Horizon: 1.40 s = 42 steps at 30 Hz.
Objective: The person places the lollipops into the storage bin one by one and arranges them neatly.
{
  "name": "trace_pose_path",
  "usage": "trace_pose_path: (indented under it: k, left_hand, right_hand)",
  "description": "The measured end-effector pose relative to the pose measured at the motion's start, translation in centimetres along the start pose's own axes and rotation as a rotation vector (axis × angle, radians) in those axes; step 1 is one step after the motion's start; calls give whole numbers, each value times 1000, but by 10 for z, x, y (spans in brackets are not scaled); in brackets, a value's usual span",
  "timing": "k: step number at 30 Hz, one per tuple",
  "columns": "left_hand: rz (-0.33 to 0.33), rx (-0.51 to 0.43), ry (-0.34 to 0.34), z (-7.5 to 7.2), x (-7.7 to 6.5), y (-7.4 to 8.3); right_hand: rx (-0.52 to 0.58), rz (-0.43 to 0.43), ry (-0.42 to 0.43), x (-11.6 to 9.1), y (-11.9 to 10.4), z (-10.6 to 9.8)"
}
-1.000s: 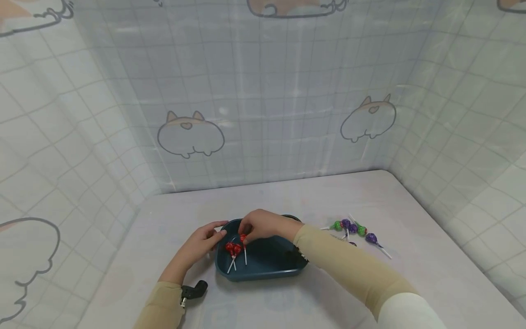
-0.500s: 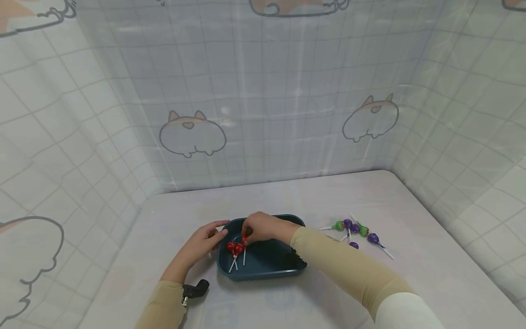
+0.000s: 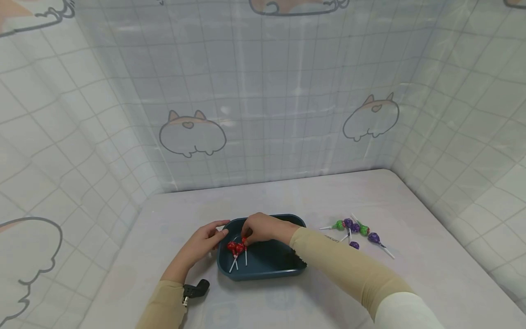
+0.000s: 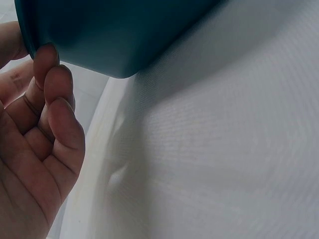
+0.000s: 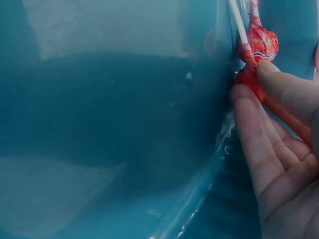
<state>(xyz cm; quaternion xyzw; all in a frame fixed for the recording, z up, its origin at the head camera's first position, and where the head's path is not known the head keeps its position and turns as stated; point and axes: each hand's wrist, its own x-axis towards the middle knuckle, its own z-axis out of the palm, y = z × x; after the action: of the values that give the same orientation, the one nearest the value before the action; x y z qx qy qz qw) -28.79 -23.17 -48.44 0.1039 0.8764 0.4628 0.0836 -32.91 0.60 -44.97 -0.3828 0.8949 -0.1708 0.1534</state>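
Observation:
A dark teal plastic tray point(image 3: 273, 269) sits on the table before me. My left hand point(image 3: 204, 240) grips its left rim. In the left wrist view, the fingertips of the left hand point(image 4: 42, 129) press the outside of the tray wall point(image 4: 109, 37), the thumb being mostly hidden. Reaching inside the tray, my right hand point(image 3: 263, 227) pinches a red-wrapped lollipop point(image 5: 250, 82) by its head, thumb on one side and fingers on the other. Its white stick points towards me. Right beside it lie other red lollipops point(image 3: 235, 248), their sticks crossed.
To the right of the tray, several purple lollipops point(image 3: 374, 237) and green lollipops point(image 3: 339, 225) lie loosely grouped on the white table point(image 3: 185, 205). A black wrist mount point(image 3: 197, 289) sticks out from the left sleeve. Patterned curtains point(image 3: 279, 137) surround the table's back and sides.
My right hand, with the red lollipop, has sunk slightly into the tray, close to the other red ones. The left hand has stayed on the rim.

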Motion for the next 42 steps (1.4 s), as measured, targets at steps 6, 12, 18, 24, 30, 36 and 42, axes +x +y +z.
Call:
trace_pose_path:
  k: [6,12,18,24,30,36,42]
  left_hand:
    - [1,-3,-3,0,0,0]
    - [8,-10,-4,0,0,0]
    - [13,4,-2,-1,0,1]
    - [1,12,-4,-1,0,0]
    - [-2,14,-9,-1,1,0]
    - [-12,6,-10,-1,1,-2]
    - [-2,-2,-12,0,2,-3]
  right_hand:
    - [-2,-6,2,0,2,2]
    - [11,11,9,0,3,2]
    - [7,19,18,-1,1,2]
    - [4,28,18,-2,0,2]
    - [17,27,10,-5,0,-1]
    - [46,21,21,-12,4,-10]
    - [113,-35,58,-26,12,-24]
